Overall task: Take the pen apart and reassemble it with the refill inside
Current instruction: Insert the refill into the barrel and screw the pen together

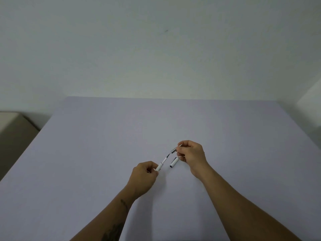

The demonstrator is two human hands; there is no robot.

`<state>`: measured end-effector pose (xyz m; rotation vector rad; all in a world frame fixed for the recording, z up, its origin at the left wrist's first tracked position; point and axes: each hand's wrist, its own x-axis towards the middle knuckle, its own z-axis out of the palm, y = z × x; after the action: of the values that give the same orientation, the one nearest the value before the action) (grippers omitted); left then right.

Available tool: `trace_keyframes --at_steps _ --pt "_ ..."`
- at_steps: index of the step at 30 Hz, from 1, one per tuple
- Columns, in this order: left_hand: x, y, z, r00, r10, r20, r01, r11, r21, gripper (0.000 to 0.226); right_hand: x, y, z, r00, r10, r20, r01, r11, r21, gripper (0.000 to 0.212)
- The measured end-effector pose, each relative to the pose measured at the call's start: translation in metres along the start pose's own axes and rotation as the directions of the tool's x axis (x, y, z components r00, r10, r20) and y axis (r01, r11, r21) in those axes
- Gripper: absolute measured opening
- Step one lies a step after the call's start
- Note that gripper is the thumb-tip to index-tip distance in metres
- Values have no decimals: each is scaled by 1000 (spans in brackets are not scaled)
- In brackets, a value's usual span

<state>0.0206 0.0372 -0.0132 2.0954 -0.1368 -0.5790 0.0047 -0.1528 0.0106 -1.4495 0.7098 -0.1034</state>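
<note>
My left hand point(145, 176) pinches the lower end of a white pen barrel point(160, 166), which slants up and to the right. A thin refill point(169, 153) runs out of the barrel's top toward my right hand point(192, 154), whose thumb and forefinger pinch its far end with the tip poking out. The same right hand also holds a short white pen cap point(174, 162) in its lower fingers, its dark open end facing down-left. Both hands hover just above the pale lilac table point(104, 153).
The table's far edge meets a plain white wall point(156, 49). A beige piece of furniture point(12, 129) stands beyond the table's left edge. A white ledge point(311, 105) shows at the far right.
</note>
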Motion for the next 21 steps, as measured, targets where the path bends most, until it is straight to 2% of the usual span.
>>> trace_keyframes --at_steps 9,15,21 --pt "-2 -4 -8 1000 30 -6 -29 999 18 16 -10 3 14 999 -8 50 13 995 -99 13" --pt "0 -1 -15 996 76 -40 -76 997 0 14 -14 8 21 989 45 144 -25 990 -138 10" --pt "2 4 -21 993 106 -45 -107 994 -6 15 -12 3 23 984 55 167 -33 991 -133 8"
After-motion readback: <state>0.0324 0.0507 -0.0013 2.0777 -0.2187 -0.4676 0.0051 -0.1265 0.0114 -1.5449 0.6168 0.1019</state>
